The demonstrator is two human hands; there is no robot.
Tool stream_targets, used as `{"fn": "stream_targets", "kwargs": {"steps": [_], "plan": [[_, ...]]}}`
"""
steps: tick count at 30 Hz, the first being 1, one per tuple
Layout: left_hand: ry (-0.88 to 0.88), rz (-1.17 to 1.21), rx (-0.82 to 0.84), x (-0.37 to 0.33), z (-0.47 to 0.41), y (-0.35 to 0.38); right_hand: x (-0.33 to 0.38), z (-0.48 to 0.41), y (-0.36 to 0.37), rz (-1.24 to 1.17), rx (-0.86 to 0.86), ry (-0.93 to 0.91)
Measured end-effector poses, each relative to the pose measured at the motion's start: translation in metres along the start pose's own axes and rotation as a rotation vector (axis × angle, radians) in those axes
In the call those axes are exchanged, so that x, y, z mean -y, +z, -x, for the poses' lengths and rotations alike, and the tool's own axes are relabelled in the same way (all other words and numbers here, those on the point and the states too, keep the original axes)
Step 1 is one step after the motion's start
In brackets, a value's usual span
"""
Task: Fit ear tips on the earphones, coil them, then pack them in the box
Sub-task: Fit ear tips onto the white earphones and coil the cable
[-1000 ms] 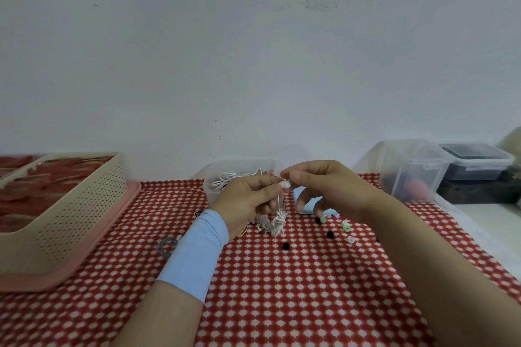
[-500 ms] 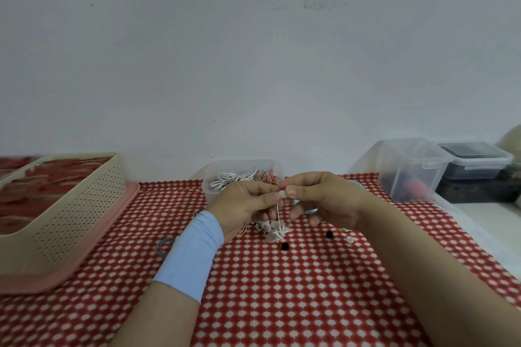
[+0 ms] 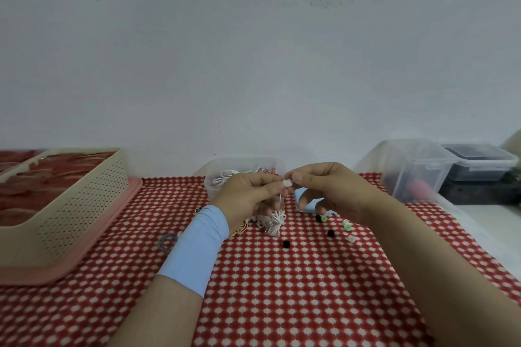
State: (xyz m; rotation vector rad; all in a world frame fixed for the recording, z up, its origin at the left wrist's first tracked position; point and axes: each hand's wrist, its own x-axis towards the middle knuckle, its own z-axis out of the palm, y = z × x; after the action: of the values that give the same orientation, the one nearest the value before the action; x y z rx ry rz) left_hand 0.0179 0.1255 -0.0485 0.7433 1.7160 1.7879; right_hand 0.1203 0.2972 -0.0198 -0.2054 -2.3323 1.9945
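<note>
Ear-tip fitting in progress: left hand (image 3: 248, 194) and right hand (image 3: 329, 191) together pinch the small white earbud (image 3: 287, 183) above the red-and-white checked cloth (image 3: 282, 290), its white cable (image 3: 272, 221) bunched beneath; coiling and packing into the clear plastic box (image 3: 214, 186) apparently remain.

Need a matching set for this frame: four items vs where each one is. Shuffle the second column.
1 beige perforated plastic basket
2 small white earbud
3 small black round ear tip
4 clear plastic tub of white cables

A loose on red checked cloth
B pinched between left hand and right hand
C directly behind left hand
D far left, on pink tray

Pairs: 1-D, 2-B, 3-A, 4-C
</note>
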Motion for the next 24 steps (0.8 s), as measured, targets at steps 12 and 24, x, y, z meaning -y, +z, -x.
{"fn": "stream_targets", "kwargs": {"steps": [12,24], "plan": [[0.070,0.002,-0.004,-0.007,0.003,0.001,-0.005,-0.005,0.003,-0.058,-0.012,-0.037],[0.110,0.170,-0.057,-0.019,0.003,-0.002,-0.006,-0.004,0.007,0.312,0.053,-0.055]]}}
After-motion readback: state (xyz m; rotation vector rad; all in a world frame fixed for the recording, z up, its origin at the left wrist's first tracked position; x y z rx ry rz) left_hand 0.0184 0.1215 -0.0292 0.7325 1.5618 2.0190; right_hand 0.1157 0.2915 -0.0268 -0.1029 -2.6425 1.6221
